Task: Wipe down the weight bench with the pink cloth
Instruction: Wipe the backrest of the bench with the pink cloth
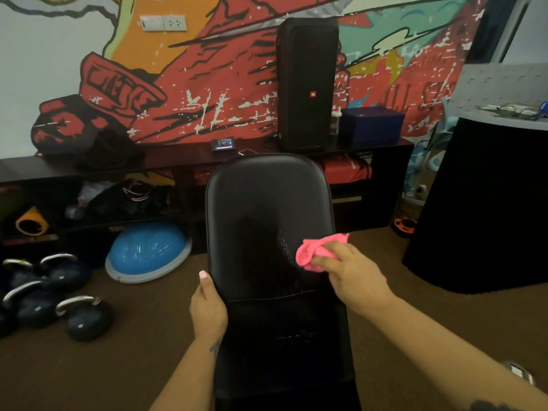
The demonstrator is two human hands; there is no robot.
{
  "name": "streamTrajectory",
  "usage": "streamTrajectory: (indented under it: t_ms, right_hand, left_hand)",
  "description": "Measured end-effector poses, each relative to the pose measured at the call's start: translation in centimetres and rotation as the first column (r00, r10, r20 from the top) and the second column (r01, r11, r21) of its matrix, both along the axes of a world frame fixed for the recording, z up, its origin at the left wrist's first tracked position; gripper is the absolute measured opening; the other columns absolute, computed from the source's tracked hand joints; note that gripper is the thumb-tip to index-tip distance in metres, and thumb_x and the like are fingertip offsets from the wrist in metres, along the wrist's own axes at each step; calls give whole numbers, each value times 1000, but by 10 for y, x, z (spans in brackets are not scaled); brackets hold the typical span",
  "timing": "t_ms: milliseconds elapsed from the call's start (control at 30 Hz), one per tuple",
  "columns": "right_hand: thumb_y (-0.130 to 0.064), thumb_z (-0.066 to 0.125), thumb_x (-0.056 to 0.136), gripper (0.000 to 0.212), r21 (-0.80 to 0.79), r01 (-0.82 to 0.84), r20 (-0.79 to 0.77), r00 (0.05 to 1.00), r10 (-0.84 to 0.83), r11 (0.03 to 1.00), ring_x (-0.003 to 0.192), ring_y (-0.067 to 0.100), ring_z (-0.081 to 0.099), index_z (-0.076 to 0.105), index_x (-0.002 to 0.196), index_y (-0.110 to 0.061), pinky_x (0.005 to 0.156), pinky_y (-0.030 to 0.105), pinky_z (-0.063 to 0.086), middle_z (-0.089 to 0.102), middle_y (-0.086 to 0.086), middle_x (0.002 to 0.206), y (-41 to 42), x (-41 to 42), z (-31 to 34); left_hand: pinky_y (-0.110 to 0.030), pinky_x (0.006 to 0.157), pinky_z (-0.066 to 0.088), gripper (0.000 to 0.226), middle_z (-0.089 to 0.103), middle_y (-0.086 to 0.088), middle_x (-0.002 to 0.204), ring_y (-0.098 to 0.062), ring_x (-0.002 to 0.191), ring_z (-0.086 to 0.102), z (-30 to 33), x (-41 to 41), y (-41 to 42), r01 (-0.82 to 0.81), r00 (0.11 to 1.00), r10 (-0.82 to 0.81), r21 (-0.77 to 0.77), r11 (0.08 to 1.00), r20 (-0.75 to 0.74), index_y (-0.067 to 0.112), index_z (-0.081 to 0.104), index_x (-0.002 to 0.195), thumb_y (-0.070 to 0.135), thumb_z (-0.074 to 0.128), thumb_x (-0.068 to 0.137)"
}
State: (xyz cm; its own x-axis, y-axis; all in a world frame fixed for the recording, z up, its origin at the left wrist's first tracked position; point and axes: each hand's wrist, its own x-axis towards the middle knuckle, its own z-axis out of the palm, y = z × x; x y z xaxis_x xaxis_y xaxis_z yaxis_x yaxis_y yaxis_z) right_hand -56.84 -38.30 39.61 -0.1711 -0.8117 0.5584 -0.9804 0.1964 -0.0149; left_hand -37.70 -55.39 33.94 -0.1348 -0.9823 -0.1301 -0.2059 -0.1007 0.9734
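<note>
The black padded weight bench [264,200] runs away from me down the middle of the view, its back pad raised. A damp, shiny patch shows on the pad near its middle. My right hand [353,274] grips the bunched pink cloth [314,250] and presses it against the right side of the back pad. My left hand [207,307] holds the pad's left edge, thumb on the top face and fingers hidden behind it.
Several dark kettlebells [86,317] and a blue balance dome [148,250] lie on the brown floor at left. A low black shelf [178,161] along the mural wall carries a tall black speaker [307,84]. A black round counter [486,203] stands at right.
</note>
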Motion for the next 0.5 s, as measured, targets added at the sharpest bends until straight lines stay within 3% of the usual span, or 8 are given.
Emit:
streamTrajectory:
  t_ms: [67,133,200,267,333,400,500]
  right_hand:
    - [-5,73,63,39,97,-88,13,996,87,991,91,22,61,71,94,-28,62,33,55,63,1,104,11,5,-11]
    - [-7,76,61,37,132,-91,-13,996,94,987,89,21,63,72,90,-29,63,35,56,64,0,102,22,0,-10]
    - [-12,64,66,26,91,-26,-24,999,29,995,81,23,63,73,85,-27,59,33,55,65,3,98,22,-10,-3]
    - [-16,43,70,35,12,42,-3,999,-42,999,78,23,58,74,84,-24,54,28,50,63,4,95,10,-16,7]
    - [-16,36,70,43,-51,60,16,998,-59,997,80,24,57,73,90,-23,52,29,49,62,5,95,-7,-9,10]
    - [-13,41,71,41,-46,5,3,1000,-5,999,81,25,59,72,95,-25,55,30,50,62,4,96,-20,7,6]
    - [-7,67,66,37,88,-123,-17,992,125,989,85,22,61,71,96,-29,57,30,51,62,0,101,-19,23,-4]
  left_hand:
    - [-43,99,39,68,60,-18,120,-34,114,53,2,0,1,5,1000,-5,4,1000,-7,3,58,123,55,21,98]
    - [-41,97,38,68,60,-17,121,-33,114,53,2,0,1,11,1000,-11,10,1000,-12,4,58,123,55,21,97]
    - [-40,96,38,68,60,-17,120,-32,113,53,3,0,0,10,1000,-10,21,1000,-9,4,59,121,55,21,97]
    - [-40,95,38,67,60,-17,119,-31,112,53,3,0,0,13,1000,-12,26,1000,-7,4,59,119,55,21,98]
    - [-40,95,38,66,60,-17,118,-31,111,53,3,0,0,15,1000,-15,30,999,-12,5,59,118,55,21,98]
    - [-40,94,39,65,61,-14,113,-29,109,54,4,0,1,19,1000,-19,32,999,-14,5,60,117,54,21,98]
    - [-35,89,39,62,57,-6,102,-22,100,53,6,0,3,26,999,-25,26,999,-26,6,60,114,53,21,98]
